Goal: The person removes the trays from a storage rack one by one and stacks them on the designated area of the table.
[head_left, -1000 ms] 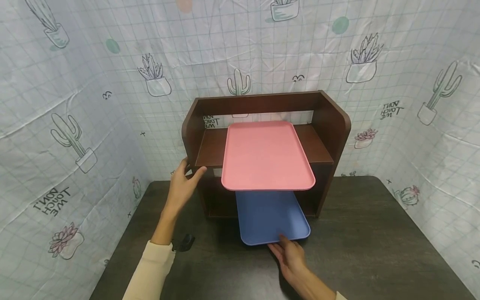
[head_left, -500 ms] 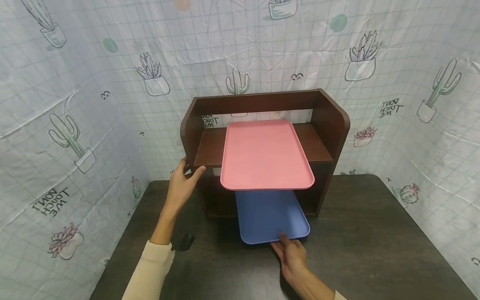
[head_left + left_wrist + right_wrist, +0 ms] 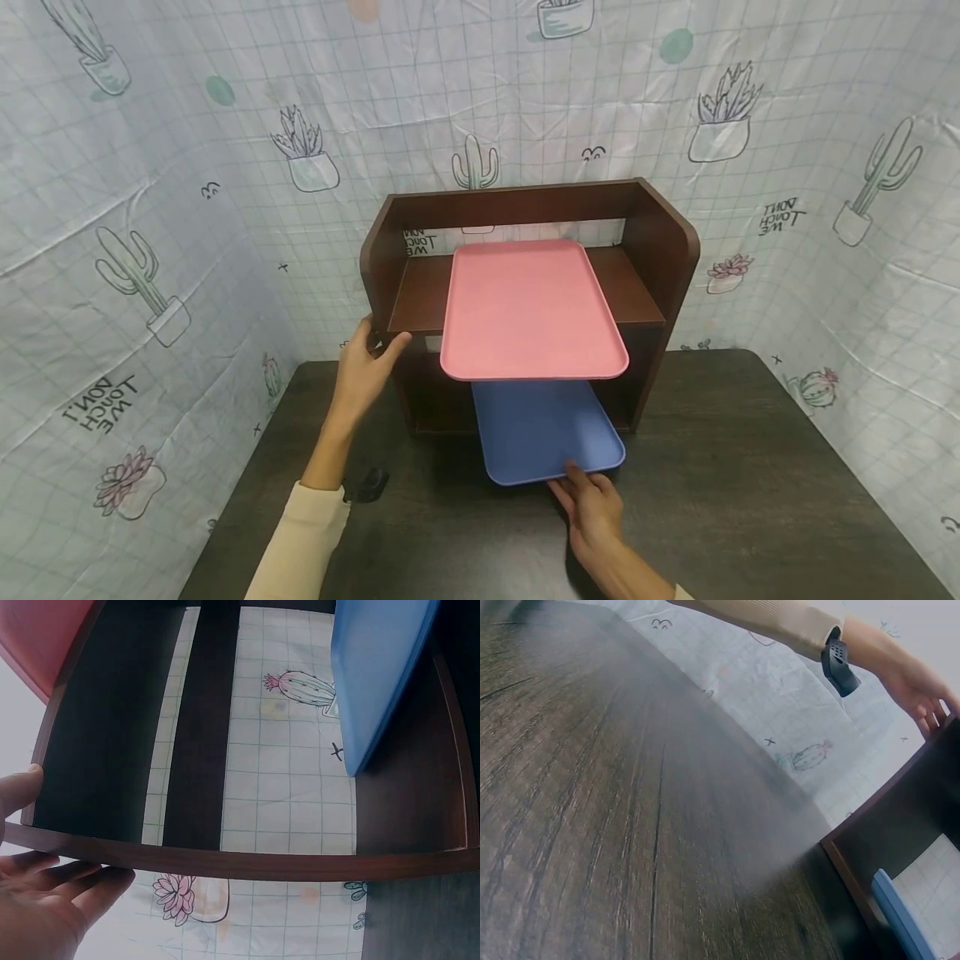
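Observation:
A dark brown two-level wooden shelf (image 3: 675, 242) stands on the table. My left hand (image 3: 362, 371) grips its left side panel, thumb at the front edge and fingers on the outside; the left wrist view shows the same hand (image 3: 37, 919) around the panel. On the upper level lies a pink tray (image 3: 532, 312), its near end jutting out past the shelf front. Below it a blue tray (image 3: 551, 433) sticks out of the lower level. My right hand (image 3: 596, 517) pinches the blue tray's near edge, thumb on top and fingers underneath. The pink tray hides the blue tray's far part.
The dark wooden table (image 3: 750, 483) extends on both sides of the shelf. White grid cloth (image 3: 525, 92) with cactus prints hangs behind and along both sides. A small black device (image 3: 371, 483) shows beside the left wrist.
The blue tray's near edge has shifted slightly to the right and a little toward the shelf, my right hand moving with it. My left hand and the pink tray hold their places.

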The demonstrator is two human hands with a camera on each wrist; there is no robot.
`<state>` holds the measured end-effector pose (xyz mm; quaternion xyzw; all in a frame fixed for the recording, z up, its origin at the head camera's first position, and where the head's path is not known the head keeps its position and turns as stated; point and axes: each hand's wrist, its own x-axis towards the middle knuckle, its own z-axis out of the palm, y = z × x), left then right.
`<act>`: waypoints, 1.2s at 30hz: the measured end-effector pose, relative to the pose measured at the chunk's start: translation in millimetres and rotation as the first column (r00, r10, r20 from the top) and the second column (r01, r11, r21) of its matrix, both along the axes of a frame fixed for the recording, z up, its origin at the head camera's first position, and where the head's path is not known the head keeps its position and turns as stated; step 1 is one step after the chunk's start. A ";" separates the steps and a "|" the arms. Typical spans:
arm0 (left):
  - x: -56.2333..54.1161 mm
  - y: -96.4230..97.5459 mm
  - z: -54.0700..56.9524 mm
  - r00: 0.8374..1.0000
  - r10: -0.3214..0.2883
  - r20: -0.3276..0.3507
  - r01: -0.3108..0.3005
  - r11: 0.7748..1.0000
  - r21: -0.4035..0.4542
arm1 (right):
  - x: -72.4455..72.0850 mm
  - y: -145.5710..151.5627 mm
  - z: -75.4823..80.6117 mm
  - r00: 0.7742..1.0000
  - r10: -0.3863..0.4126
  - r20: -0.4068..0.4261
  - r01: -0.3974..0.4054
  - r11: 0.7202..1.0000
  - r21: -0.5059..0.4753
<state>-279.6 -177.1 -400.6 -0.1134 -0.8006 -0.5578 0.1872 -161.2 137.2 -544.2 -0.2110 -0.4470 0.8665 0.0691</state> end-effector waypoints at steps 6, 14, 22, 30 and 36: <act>-0.7 1.2 -1.7 1.000 0.006 0.013 -0.006 1.000 0.000 | 0.0 7.0 0.5 1.000 0.003 0.003 -0.003 1.000 -0.005; 0.4 1.6 -1.7 1.000 -0.010 0.029 0.010 1.000 0.015 | -0.4 13.4 1.9 0.999 0.032 0.012 -0.032 0.999 0.011; 1.5 1.0 1.8 0.999 -0.020 0.034 0.019 0.999 0.031 | -1.1 19.0 3.4 1.000 0.030 -0.002 -0.030 0.999 0.021; 1.4 0.0 1.2 0.999 -0.016 0.034 0.015 0.999 0.033 | -0.5 33.0 7.0 1.000 0.010 0.007 -0.011 0.999 0.031; -0.8 -1.4 -0.4 1.000 -0.021 0.016 0.020 0.999 0.032 | -1.3 44.1 12.4 1.000 -0.022 0.004 0.022 1.000 0.003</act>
